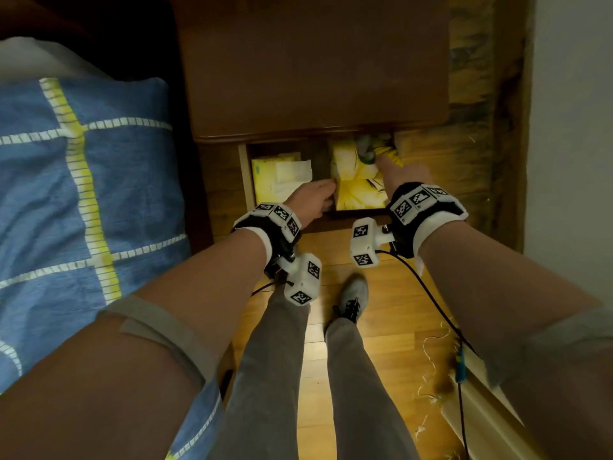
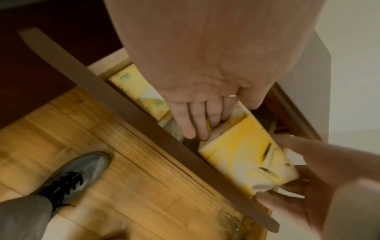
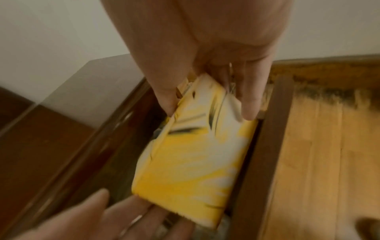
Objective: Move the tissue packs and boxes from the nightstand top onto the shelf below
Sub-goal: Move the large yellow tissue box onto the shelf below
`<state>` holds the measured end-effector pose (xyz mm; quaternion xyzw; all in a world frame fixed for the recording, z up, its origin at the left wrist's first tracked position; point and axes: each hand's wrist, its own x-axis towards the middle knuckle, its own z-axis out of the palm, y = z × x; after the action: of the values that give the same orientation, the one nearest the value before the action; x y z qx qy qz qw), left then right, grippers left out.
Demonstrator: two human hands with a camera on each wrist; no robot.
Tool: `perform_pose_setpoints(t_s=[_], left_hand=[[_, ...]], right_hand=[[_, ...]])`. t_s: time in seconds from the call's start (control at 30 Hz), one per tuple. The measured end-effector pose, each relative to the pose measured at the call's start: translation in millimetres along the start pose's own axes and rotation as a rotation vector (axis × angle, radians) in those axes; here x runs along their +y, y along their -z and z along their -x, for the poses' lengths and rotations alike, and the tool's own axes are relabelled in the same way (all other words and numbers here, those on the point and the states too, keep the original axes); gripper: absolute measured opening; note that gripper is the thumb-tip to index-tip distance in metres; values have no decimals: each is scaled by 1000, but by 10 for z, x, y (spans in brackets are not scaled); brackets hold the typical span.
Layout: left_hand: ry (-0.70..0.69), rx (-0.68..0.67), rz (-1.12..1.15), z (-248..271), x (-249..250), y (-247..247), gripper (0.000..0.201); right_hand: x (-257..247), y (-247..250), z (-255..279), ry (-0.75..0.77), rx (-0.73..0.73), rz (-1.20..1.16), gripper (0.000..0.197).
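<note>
A yellow and white tissue pack (image 1: 360, 190) lies in the open compartment (image 1: 358, 214) under the bare dark nightstand top (image 1: 315, 68). My right hand (image 1: 386, 164) pinches the pack's far end between thumb and fingers (image 3: 248, 110). My left hand (image 1: 326, 197) presses straight fingers (image 2: 197, 123) against the near end of the pack (image 2: 242, 154). A pale yellow tissue box (image 1: 278, 174) sits in the left part of the compartment, beside my left hand. More yellow packs lie partly hidden behind the right hand. The wrist views are blurred.
A bed with a blue checked blanket (image 1: 83, 194) runs along the left. A white wall (image 1: 570, 127) stands to the right. My legs and grey shoe (image 1: 353, 297) stand on the wooden floor (image 1: 381, 343), where a black cable (image 1: 431, 300) hangs.
</note>
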<state>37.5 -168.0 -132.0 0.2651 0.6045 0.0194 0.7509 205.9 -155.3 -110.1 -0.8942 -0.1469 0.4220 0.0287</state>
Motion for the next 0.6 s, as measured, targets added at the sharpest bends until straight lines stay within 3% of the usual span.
perform_pose_setpoints(t_s=[0.07,0.13,0.2,0.27,0.37,0.5,0.6], left_hand=[[22,-10,3,-75,15,-54,18],[25,-6,-61,-128,45,-127,25],[50,18,-109,-296,-37,-145,11],[56,46,-177,-546,-170,-147,26],[8,14,-354,-517,-122,-223,24],[-32,90,-387,-634,-225,-220,71],[-95,118,-407,-435,-179,-131,79]], right_hand=[[113,11,-66,29,5,67,53],[239,9,-144,66,-4,56,54],[325,1,-178,93,22,39,61],[381,-24,-220,114,29,55,57],[435,-59,-253,123,66,80,49],[533,-49,-270,194,153,95,37],[634,-63,-168,211,262,79,43]])
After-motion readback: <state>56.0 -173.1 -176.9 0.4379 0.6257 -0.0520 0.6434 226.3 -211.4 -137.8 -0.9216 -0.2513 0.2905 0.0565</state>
